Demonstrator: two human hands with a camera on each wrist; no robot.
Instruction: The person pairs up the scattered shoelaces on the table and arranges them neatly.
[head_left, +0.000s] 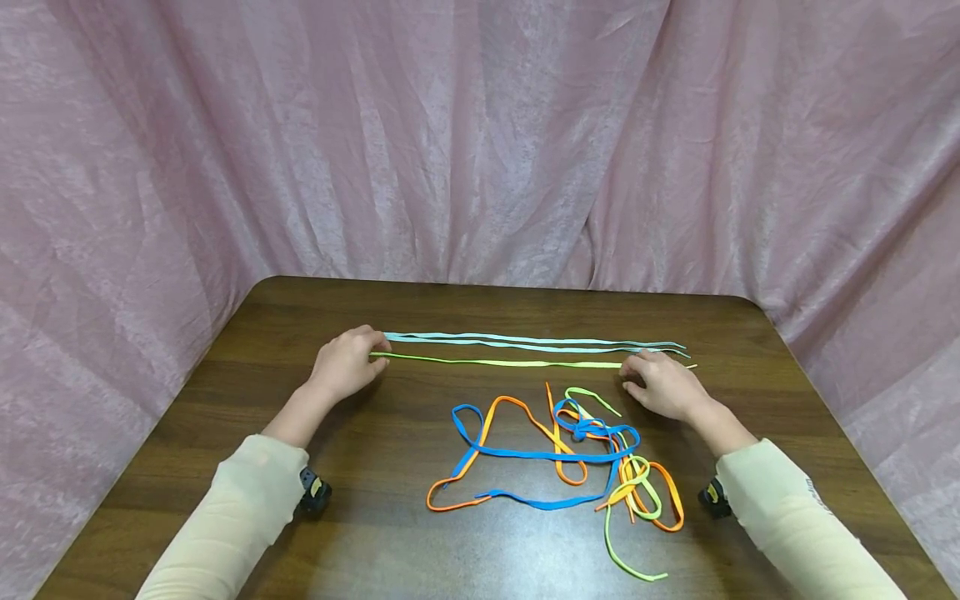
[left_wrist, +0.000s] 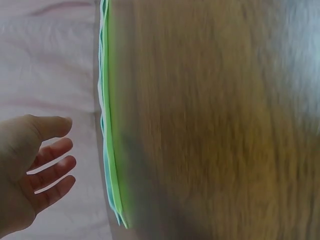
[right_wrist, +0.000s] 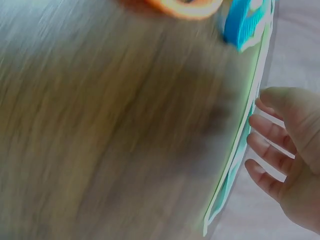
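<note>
A yellow-green shoelace [head_left: 517, 363] lies stretched nearly straight across the table, parallel to pale blue laces [head_left: 525, 339] just behind it. My left hand [head_left: 348, 362] is at the left end of these laces, partly covering them in the head view. In the left wrist view its fingers [left_wrist: 55, 172] are spread and loosely bent, with nothing between them. Near the right end of the yellow-green lace is my right hand [head_left: 663, 385]. Its fingers [right_wrist: 272, 131] are relaxed and apart in the right wrist view, holding nothing; whether they touch a lace I cannot tell.
Nearer to me lies a loose tangle of a blue lace [head_left: 525, 455], orange laces [head_left: 489, 421] and yellow-green laces [head_left: 611, 542]. The brown wooden table [head_left: 360, 533] ends at the back before a pink curtain [head_left: 465, 150].
</note>
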